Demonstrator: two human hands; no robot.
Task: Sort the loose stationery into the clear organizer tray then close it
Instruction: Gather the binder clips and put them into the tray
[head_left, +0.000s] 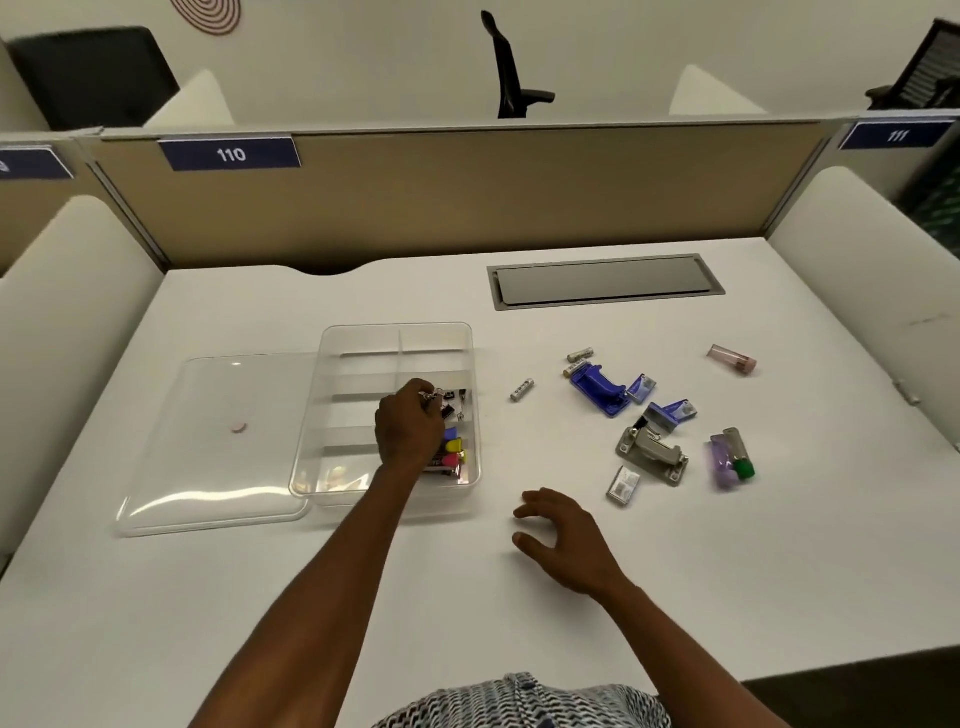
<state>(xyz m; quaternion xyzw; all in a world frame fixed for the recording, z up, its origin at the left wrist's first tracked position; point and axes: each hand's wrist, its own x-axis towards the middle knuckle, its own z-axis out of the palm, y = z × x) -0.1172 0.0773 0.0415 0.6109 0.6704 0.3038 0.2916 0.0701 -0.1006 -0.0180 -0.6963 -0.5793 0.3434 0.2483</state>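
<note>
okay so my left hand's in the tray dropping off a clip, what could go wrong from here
1. The left hand holds a small metal clip right above a divider of the tray; it may fall in the wrong compartment.
2. The batteries lie loose on the table and could roll if nudged.
3. The lid has a small pink piece on it, which may slide off when the lid is lifted.

Open clear organizer tray (358, 332), lid (208, 447) flat beside, loose stationery (649, 415) right.

Office: numbered desk partition (457, 192), swivel chair (506, 67), cable hatch (605, 281).
</note>
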